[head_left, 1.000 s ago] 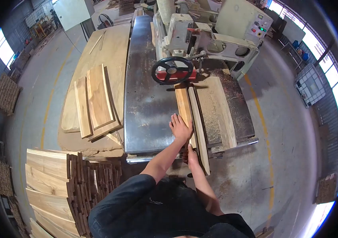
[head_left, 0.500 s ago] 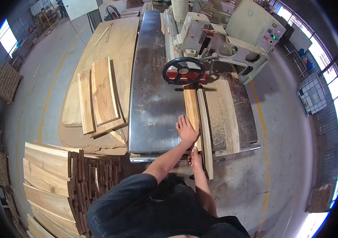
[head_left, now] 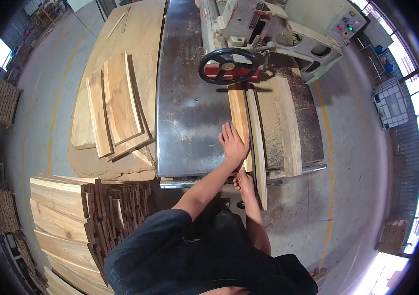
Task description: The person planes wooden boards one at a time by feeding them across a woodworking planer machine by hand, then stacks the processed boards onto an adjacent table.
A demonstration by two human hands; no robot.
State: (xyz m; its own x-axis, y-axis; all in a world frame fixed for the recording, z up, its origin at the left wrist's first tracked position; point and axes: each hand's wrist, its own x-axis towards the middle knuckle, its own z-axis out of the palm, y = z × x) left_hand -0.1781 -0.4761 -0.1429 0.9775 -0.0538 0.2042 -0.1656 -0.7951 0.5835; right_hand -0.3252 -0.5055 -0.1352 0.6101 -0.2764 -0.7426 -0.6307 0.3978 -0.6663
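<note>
My left hand (head_left: 233,143) presses flat on a narrow wooden board (head_left: 237,109), its fingers a little spread. The board lies along a long straight wooden guide strip (head_left: 255,142) on the metal machine table (head_left: 185,123), and its far end reaches under the machine by the black handwheel (head_left: 228,66). My right hand (head_left: 244,183) is closed at the board's near end, by the table's front edge, thumb on top. Its curled fingers are partly hidden.
Several loose boards (head_left: 121,101) lie on a wooden side table (head_left: 143,34) at the left. A tall stack of boards (head_left: 59,196) stands front left. Sawdust (head_left: 271,118) covers the table right of the strip. A control panel (head_left: 349,24) shows a lit green button.
The view has shifted, so the machine and tables sit higher in the picture. Both hands keep their places at the board; any feed of the board is too small to tell.
</note>
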